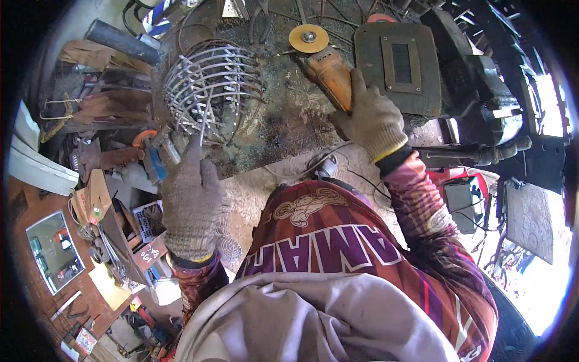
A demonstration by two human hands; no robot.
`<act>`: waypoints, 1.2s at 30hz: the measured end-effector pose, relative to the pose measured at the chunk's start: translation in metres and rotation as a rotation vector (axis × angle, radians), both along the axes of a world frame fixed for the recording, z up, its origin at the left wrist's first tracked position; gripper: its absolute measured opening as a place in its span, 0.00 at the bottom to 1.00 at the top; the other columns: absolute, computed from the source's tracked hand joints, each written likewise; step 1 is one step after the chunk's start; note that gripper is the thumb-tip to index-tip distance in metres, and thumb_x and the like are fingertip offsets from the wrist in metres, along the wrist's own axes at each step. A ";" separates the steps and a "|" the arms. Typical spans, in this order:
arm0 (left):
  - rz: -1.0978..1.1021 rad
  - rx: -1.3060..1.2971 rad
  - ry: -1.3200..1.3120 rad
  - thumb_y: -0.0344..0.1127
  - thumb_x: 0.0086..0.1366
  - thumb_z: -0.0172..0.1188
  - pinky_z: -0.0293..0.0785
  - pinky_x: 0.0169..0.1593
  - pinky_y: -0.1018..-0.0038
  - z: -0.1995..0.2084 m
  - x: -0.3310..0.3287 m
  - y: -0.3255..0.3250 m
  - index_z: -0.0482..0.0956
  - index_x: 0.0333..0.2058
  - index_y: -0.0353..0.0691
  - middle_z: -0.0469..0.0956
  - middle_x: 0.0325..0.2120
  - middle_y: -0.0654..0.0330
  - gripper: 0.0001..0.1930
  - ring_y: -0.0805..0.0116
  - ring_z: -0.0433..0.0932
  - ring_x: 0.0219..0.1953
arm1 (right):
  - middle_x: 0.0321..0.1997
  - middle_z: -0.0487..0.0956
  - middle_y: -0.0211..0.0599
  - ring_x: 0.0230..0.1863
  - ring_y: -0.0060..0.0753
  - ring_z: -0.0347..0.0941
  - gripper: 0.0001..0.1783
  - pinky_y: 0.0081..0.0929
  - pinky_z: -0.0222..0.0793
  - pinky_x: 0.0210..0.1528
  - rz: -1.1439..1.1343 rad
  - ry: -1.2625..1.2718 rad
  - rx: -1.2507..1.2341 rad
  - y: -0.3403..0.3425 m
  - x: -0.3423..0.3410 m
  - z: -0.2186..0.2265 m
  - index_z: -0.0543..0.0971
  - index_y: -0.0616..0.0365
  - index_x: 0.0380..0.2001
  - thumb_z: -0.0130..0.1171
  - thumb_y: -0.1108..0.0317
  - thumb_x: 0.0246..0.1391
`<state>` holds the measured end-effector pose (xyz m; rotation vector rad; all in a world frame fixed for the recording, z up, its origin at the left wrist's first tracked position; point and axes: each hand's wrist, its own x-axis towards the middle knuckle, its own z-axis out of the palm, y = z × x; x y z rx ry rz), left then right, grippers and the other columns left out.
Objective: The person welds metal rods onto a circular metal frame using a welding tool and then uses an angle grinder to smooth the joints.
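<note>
My right hand [375, 117], in a knitted grey work glove, is closed around the orange body of an angle grinder [332, 75]. The grinder lies over the worktable with its yellow disc [309, 37] at the far end. To the left, a rounded cage of curved metal bars [211, 90] sits on the table. My gloved left hand [193, 208] is at the near edge of this cage, its fingers closed on a thin metal rod [202, 131] that points up over the bars. Part of that grip is hidden by the glove.
A dark welding mask [398, 69] with a rectangular window lies right of the grinder. Pliers [260, 23] rest at the table's back. A blue clamp-like tool [154, 163] and a dark pipe [122, 42] are left. A heavy dark machine part [491, 90] stands right; cables trail on the floor.
</note>
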<state>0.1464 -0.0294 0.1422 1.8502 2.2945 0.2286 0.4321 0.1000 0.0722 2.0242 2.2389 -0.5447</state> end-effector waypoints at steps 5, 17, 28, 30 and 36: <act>-0.015 0.062 -0.062 0.30 0.70 0.54 0.75 0.42 0.55 0.004 0.001 -0.002 0.76 0.61 0.38 0.81 0.37 0.39 0.21 0.45 0.81 0.36 | 0.54 0.79 0.63 0.54 0.62 0.79 0.48 0.49 0.76 0.58 -0.096 0.155 0.043 -0.007 0.001 -0.012 0.63 0.61 0.68 0.68 0.47 0.50; -0.168 0.137 0.018 0.34 0.68 0.56 0.79 0.47 0.51 -0.009 -0.017 -0.008 0.76 0.52 0.34 0.82 0.39 0.42 0.17 0.42 0.83 0.42 | 0.62 0.76 0.65 0.62 0.61 0.75 0.42 0.45 0.73 0.64 -0.475 0.155 0.103 0.012 -0.020 -0.008 0.70 0.67 0.61 0.67 0.49 0.50; -0.247 0.157 -0.009 0.34 0.68 0.55 0.78 0.52 0.53 -0.014 -0.013 0.002 0.78 0.54 0.34 0.83 0.44 0.40 0.18 0.42 0.82 0.48 | 0.61 0.78 0.52 0.63 0.50 0.76 0.40 0.41 0.73 0.63 -0.430 0.143 0.086 0.035 -0.019 -0.012 0.75 0.66 0.58 0.67 0.45 0.53; -0.179 0.116 0.146 0.35 0.71 0.53 0.77 0.54 0.54 -0.023 -0.019 0.007 0.76 0.60 0.38 0.82 0.48 0.42 0.21 0.44 0.82 0.51 | 0.58 0.78 0.52 0.59 0.52 0.78 0.39 0.43 0.74 0.60 -0.389 0.138 0.263 0.012 -0.003 -0.007 0.75 0.65 0.57 0.68 0.44 0.52; -0.117 0.056 0.068 0.35 0.70 0.53 0.74 0.57 0.56 -0.010 -0.006 0.002 0.77 0.58 0.37 0.80 0.51 0.42 0.20 0.44 0.79 0.55 | 0.41 0.81 0.41 0.40 0.42 0.80 0.23 0.37 0.76 0.44 -0.401 0.435 1.190 -0.114 0.072 -0.052 0.78 0.56 0.51 0.70 0.69 0.51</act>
